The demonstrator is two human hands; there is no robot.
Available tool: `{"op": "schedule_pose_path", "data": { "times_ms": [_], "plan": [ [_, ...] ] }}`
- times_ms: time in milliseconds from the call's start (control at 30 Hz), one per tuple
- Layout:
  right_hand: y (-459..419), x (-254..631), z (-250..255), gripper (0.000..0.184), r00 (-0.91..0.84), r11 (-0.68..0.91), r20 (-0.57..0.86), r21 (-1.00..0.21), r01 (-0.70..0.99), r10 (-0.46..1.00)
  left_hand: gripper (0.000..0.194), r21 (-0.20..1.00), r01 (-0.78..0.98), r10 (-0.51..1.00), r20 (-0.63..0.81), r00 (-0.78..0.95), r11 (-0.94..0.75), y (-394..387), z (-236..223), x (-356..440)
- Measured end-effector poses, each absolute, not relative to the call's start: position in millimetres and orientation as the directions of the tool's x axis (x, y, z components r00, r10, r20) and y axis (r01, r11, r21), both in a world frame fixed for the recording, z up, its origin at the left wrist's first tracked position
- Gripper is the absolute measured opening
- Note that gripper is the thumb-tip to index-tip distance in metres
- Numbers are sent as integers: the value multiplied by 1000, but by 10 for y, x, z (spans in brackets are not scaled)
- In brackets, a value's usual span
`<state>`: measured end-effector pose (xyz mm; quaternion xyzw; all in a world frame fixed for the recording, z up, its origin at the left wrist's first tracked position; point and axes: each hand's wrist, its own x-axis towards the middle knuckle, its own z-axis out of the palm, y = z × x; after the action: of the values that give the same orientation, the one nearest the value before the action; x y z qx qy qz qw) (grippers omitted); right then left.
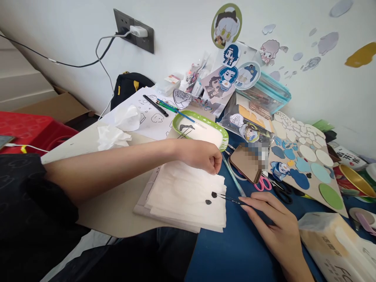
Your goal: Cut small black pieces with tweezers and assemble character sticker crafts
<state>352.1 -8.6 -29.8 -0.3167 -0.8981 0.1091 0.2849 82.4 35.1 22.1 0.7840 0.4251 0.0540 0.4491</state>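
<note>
My right hand [272, 221] holds thin metal tweezers [230, 199] between thumb and fingers. Their tips meet a small black piece [214, 194] over the stack of white tissue [182, 196]. A second black piece [208, 202] lies on the tissue just beside it. My left hand [201, 154] is closed, with its fingertips at the tissue's upper edge; whatever they may pinch is hidden. Behind that forearm sits a green-rimmed dish [225, 137] with a white inside. A larger black piece [187, 127] and thin dark prongs show in it, and a blue brush [188, 116] rests across its rim.
Crumpled tissues [113, 137] and a drawing sheet [155, 117] lie at left. Pink scissors [262, 183], a phone-like gold item [245, 162] and a light-blue stick [234, 176] lie right of the tissue. A board of coloured cutouts [311, 168] and a tissue pack [331, 243] stand farther right.
</note>
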Motion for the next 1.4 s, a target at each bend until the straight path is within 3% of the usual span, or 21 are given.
{"op": "schedule_pose_path", "data": {
  "times_ms": [567, 1400],
  "plan": [
    [-76, 3521, -320, 18, -674, 789, 413, -364, 494, 612, 19, 739, 631, 713, -308, 629, -236, 360, 217, 830],
    [-129, 3540, -302, 23, -665, 743, 356, -460, 487, 657, 20, 737, 635, 717, -311, 624, -233, 353, 234, 832]
  ]
}}
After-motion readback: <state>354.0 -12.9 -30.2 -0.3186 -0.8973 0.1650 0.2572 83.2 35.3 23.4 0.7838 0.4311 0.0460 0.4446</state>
